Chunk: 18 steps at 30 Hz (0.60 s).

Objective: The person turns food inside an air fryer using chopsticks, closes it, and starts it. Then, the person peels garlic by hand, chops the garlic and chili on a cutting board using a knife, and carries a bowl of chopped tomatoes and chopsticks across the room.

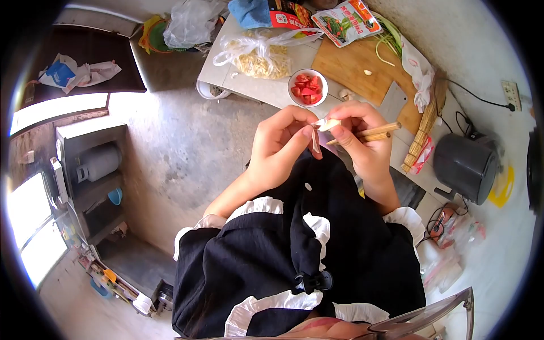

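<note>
My left hand (277, 141) is closed, its thumb and fingers pinching a thin, pinkish strip of garlic skin (316, 144) that hangs down. My right hand (365, 136) is closed around a pale garlic clove (330, 124), held up against the left fingertips. Two wooden chopsticks (377, 134) lie across the right palm and stick out past the hand. Just beyond the hands stands a white bowl (292, 93) of cut tomato pieces (307, 88). Beside it on the counter rests more garlic (346, 94).
A wooden cutting board (345, 62) carries a cleaver (393, 101), with green onions (391, 37) at its far side. A tied plastic bag (260, 56) and a seasoning packet (347, 22) sit at the back. To the right are a straw brush (422, 136) and a dark pot (466, 167).
</note>
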Each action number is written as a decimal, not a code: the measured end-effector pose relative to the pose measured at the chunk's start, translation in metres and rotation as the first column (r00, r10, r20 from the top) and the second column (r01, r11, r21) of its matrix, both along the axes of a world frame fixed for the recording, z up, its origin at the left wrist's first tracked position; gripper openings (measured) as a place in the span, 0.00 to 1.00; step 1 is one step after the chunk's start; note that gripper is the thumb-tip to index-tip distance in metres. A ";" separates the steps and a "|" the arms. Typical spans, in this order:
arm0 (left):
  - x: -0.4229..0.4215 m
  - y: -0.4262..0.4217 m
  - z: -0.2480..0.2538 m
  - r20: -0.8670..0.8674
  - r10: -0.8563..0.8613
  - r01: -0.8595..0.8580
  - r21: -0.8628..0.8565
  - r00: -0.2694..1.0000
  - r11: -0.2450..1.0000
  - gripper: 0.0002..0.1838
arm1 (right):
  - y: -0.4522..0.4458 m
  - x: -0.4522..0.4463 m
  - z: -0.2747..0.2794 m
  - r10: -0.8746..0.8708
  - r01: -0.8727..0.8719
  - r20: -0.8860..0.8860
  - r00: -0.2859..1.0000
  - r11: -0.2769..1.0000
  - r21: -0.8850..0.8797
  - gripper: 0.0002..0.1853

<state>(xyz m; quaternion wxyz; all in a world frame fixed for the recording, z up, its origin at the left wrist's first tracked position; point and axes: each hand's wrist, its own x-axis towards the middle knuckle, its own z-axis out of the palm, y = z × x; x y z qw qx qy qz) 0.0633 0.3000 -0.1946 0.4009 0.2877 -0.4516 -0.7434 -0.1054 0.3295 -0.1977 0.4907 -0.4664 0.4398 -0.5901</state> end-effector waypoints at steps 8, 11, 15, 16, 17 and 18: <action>-0.027 0.020 0.005 0.087 0.109 -0.110 0.006 0.990 0.994 0.07 | 0.007 -0.029 0.002 0.087 -0.088 -0.055 0.995 0.996 -0.018 0.07; -0.039 0.029 0.008 0.102 0.169 -0.169 -0.006 0.980 0.986 0.06 | 0.009 -0.037 0.007 0.119 -0.119 -0.017 0.993 0.993 -0.007 0.07; -0.050 0.035 0.013 0.090 0.165 -0.177 0.140 0.982 0.974 0.07 | 0.010 -0.051 0.009 0.184 -0.183 -0.018 0.983 0.982 0.035 0.08; -0.053 0.035 0.013 0.067 0.168 -0.177 0.188 0.984 0.966 0.07 | 0.009 -0.054 0.008 0.204 -0.203 -0.024 0.979 0.978 0.046 0.08; -0.055 0.035 0.012 0.044 0.174 -0.179 0.237 0.984 0.955 0.07 | 0.007 -0.057 0.007 0.229 -0.229 -0.003 0.973 0.972 0.052 0.08; -0.057 0.036 0.011 0.000 0.188 -0.180 0.287 0.982 0.941 0.07 | 0.004 -0.059 0.006 0.256 -0.256 0.019 0.967 0.965 0.060 0.08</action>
